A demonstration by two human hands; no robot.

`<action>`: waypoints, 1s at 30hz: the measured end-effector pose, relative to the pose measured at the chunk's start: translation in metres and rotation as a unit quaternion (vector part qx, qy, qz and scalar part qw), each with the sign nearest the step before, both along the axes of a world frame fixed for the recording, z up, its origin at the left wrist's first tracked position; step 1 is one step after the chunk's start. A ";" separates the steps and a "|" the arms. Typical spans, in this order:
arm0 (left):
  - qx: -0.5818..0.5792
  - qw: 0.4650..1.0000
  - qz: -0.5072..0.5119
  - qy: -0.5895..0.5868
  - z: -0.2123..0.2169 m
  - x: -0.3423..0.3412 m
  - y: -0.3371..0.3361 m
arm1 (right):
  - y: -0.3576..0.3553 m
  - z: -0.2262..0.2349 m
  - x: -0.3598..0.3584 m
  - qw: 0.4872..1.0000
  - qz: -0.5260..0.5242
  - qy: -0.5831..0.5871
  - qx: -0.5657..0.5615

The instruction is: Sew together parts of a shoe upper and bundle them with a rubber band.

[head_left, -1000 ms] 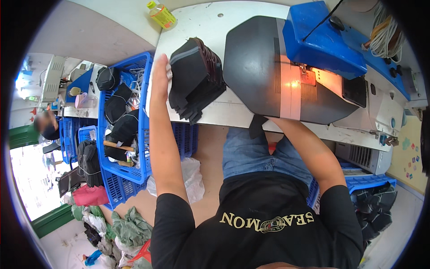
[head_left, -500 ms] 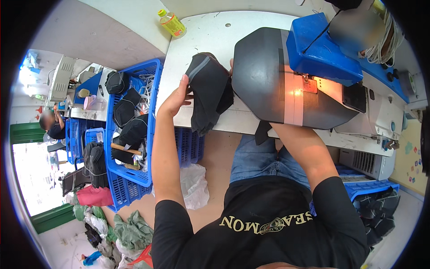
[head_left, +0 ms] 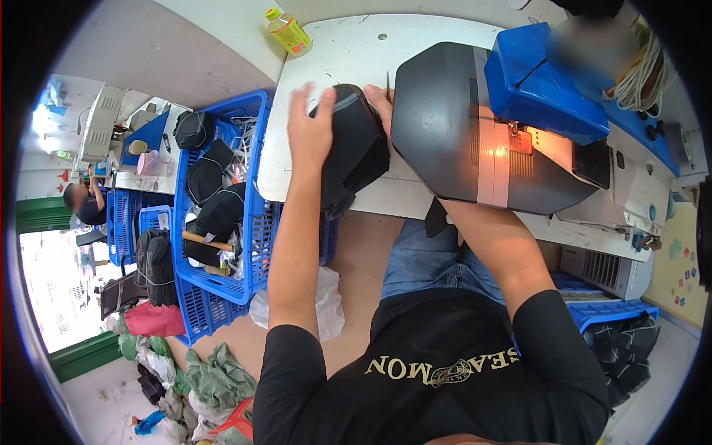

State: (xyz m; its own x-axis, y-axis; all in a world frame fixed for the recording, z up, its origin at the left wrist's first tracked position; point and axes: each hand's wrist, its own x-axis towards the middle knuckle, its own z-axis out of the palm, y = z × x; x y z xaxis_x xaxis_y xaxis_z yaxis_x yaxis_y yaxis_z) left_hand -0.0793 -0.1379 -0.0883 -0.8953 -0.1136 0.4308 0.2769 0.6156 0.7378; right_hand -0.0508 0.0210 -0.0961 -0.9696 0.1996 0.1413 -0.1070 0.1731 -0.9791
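Black fabric piece (head_left: pixel 354 144) lies on the white tabletop (head_left: pixel 334 67), pressed between both hands: left hand (head_left: pixel 310 130) flat against its near side, fingers spread; right hand (head_left: pixel 380 100) gripping its far edge. Beyond the left hand stands a yellow bottle (head_left: pixel 289 31); left of it, a blue crate (head_left: pixel 222 200).
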 end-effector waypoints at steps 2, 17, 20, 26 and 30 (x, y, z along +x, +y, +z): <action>0.025 0.995 -0.084 -0.043 -0.011 0.004 0.013 | -0.007 -0.022 0.002 0.996 -0.016 0.062 -0.055; -0.310 0.913 -0.007 0.266 -0.003 0.007 0.003 | 0.107 -0.069 0.112 0.921 0.020 0.053 0.385; -0.236 0.914 -0.048 0.326 -0.006 0.043 0.025 | 0.142 -0.071 0.136 0.880 -0.048 0.135 0.453; -0.196 0.896 -0.299 0.264 -0.067 0.117 0.110 | 0.160 -0.082 0.152 0.933 -0.018 -0.057 0.356; -0.206 0.927 -0.310 0.047 -0.084 0.123 0.133 | 0.153 -0.063 0.156 0.970 0.024 -0.152 0.188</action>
State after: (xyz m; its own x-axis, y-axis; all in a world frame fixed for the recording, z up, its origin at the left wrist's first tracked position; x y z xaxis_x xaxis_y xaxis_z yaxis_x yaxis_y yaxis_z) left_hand 0.0440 -0.0045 -0.1723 -0.6891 0.6021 0.4032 0.7235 0.5401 0.4299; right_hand 0.1050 0.1742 -0.1587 -0.9848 0.1427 -0.0991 0.1603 0.5265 -0.8349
